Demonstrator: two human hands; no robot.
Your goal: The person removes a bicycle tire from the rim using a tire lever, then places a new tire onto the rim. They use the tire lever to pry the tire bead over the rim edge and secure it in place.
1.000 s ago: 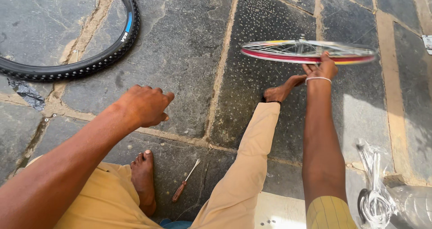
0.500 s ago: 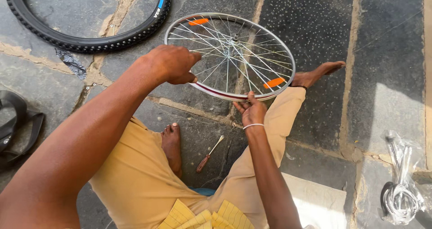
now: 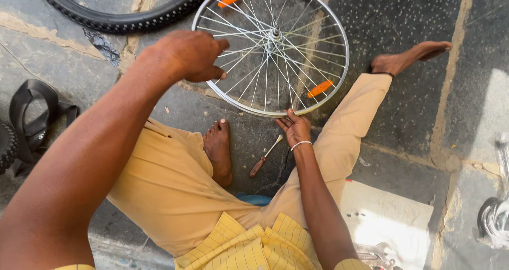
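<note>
the wheel rim [image 3: 339, 84] is bright polished metal with thin shiny wire spokes and glossy orange plastic reflectors [image 3: 320, 88]. the tyre [image 3: 122, 16] is matt black knobbly rubber. the stone floor [image 3: 403, 15] looks rough, dull and speckled. the trousers [image 3: 169, 185] are soft matt cloth.

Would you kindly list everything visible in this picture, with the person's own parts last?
wheel: one, silver rim and spokes, two orange reflectors, held over the stone floor
tyre: one, black, top left on the floor
inner tube: one, black, left edge
screwdriver: one, reddish handle, on the floor between the legs
sheet: one, pale, lower right
left hand: at the wheel's left rim
right hand: gripping the wheel's near rim
feet: two, bare
</note>
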